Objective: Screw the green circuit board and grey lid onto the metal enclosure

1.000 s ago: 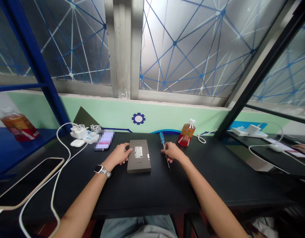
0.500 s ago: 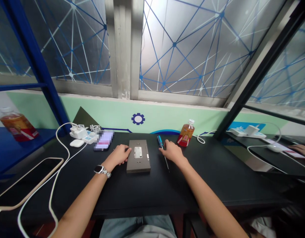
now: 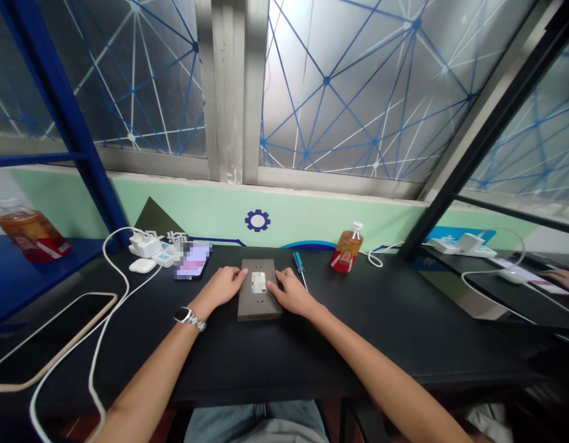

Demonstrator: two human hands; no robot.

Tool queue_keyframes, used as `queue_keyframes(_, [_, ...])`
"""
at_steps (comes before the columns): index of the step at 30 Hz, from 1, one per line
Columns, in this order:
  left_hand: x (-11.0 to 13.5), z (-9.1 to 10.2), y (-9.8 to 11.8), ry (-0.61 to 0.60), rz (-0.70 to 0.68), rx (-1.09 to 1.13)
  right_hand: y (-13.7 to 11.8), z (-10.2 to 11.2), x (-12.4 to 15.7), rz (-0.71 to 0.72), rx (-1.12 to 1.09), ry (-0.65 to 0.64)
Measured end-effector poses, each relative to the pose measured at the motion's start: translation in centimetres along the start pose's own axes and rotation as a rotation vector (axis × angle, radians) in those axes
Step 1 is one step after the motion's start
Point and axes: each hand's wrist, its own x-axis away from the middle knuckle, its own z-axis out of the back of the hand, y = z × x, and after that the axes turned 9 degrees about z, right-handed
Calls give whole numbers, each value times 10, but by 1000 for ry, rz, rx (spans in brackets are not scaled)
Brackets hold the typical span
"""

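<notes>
A flat grey metal box (image 3: 258, 301) with a white label lies on the black table (image 3: 312, 344) in front of me. My left hand (image 3: 223, 286), a watch on its wrist, rests against the box's left side with fingers on its top edge. Over the box's right side lies my right hand (image 3: 289, 294), fingers spread flat, holding nothing. A blue-handled screwdriver (image 3: 300, 266) lies loose on the table just right of that hand.
An orange drink bottle (image 3: 347, 249) stands right of the screwdriver. At the left are a phone (image 3: 192, 261), a white charger block (image 3: 146, 245), an earbud case (image 3: 141, 266), a looping white cable (image 3: 104, 320) and another bottle (image 3: 28, 232). Another person's hand (image 3: 561, 278) works at the far right.
My right hand has let go of the screwdriver, leaving it on the table, and has moved left onto the grey box. The left hand has stayed at the box.
</notes>
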Motion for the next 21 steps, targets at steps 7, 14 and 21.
queue_keyframes(7, [10, -10, 27, 131, -93, 44, -36, -11, -5, 147, -169, 121])
queue_keyframes(14, [11, -9, 16, 31, -32, -40, 3, 19, 3, -193, 326, 78])
queue_keyframes(21, [12, -24, 19, -56, -79, -74, -14, 24, 6, -207, 451, -40])
